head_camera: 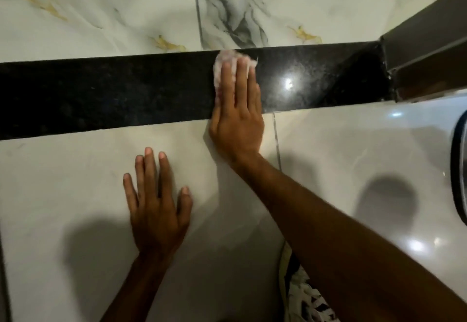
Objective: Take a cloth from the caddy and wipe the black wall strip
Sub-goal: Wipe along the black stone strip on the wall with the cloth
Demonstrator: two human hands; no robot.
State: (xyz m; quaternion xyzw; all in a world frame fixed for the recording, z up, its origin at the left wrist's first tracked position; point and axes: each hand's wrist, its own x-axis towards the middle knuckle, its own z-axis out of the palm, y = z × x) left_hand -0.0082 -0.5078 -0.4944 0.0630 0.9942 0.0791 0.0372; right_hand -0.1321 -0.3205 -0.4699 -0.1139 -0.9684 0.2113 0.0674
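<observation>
A: Surrounding the work area in the head view, what was present?

B: Marbled tiles (101, 13) with grey and gold veining lay above the black wall strip (113, 94). Plain pale tiles (75, 182) lay below it. A grey frame (427, 43) met the strip's right end. A dark-rimmed curved object (461, 165) was cut off at the right edge; its identity could not be determined. Patterned black-and-white fabric (303, 299) showed under the right forearm.

A: Did anything obstruct the strip?

B: Only the right hand (237, 124) and the cloth (227, 62) covered a section right of centre. The remainder was exposed, with a glare spot (288, 84) just beside the hand.

A: State the strip's orientation.

B: Its long axis ran left to right across the frame, rising slightly toward the right.

A: State the cloth's position and the hand conditions.

B: The cloth, white and crumpled, sat on the strip near its upper edge, pinned beneath the right fingers (240, 76). That hand lay flat with fingers extended and together, pointing up, pressing rather than clenching. The left hand (158, 208) lay flat and splayed on the pale tile below the strip, holding nothing.
</observation>
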